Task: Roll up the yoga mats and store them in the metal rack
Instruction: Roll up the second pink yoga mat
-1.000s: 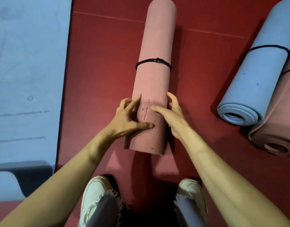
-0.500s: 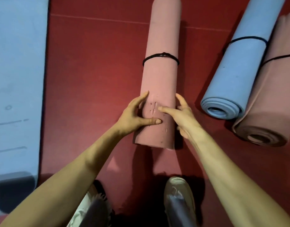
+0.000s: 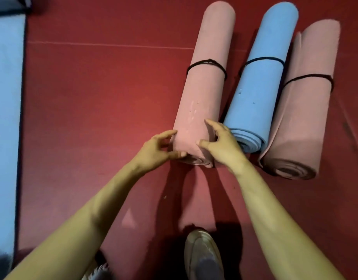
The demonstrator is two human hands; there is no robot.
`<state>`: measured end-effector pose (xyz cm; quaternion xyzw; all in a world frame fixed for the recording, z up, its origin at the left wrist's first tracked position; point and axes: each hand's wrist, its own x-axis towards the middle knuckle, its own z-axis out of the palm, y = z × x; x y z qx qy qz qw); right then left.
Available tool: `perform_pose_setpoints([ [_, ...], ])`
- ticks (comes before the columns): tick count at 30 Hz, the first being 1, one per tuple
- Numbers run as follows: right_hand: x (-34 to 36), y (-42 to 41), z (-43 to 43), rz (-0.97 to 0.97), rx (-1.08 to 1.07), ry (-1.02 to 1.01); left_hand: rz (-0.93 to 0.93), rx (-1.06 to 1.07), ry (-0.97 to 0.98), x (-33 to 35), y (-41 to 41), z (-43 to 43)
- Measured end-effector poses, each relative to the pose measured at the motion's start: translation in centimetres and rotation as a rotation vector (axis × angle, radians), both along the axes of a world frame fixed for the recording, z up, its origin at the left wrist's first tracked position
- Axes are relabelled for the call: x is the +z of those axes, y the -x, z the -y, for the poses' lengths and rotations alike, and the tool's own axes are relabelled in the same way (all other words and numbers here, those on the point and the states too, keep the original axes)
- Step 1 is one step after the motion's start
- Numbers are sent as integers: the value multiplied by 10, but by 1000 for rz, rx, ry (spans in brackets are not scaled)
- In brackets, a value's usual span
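Head view, task status: 3 mats rolled and lying side by side on the floor, touching. They are the near pink roll [image 3: 204, 87], the blue roll [image 3: 261, 81] and the far pink roll [image 3: 303, 118]. Each is bound w/ a black cord [image 3: 206, 62] around mid-length. The left hand [image 3: 153, 150] and right hand [image 3: 222, 146] both grasp the near pink roll at its near end, one on each side, thumbs on the mat.

Outstanding: the flat blue mat [image 3: 4, 118] at the left edge is unrolled. No metal rack in view, so no storage confirmed. Est. rolling mostly done, racking not begun.

Surface/room: red floor [image 3: 93, 98], matte, w/ a pale seam line [image 3: 93, 44] across it. Hard shadows under the arms. One shoe [image 3: 202, 253] at the bottom.
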<state>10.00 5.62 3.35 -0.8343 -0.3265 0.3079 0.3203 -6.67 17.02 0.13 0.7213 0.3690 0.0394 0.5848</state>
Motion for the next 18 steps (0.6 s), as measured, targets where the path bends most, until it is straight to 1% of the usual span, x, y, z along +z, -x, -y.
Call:
perform_pose_setpoints([
  [2,-1,9,11,8,28,-13,32,41,-52,-5,2,10],
  [4,0,10,18,-32,47,-15,64,99,-97,-4,-2,15],
  [6,1,5,24,-59,91,40,70,70,-83,0,-5,14],
  [8,0,2,28,-19,136,89,76,40,-36,0,-4,11],
  [10,-3,1,28,29,144,54,88,85,-39,-3,-6,11],
  [14,-5,-9,6,110,54,-32,143,209,-30,-7,-34,6],
  [16,-2,-21,-8,132,17,-30,147,223,-37,-6,-53,-2],
  [18,2,-33,-19,155,6,-20,142,214,-86,-4,-67,-8],
])
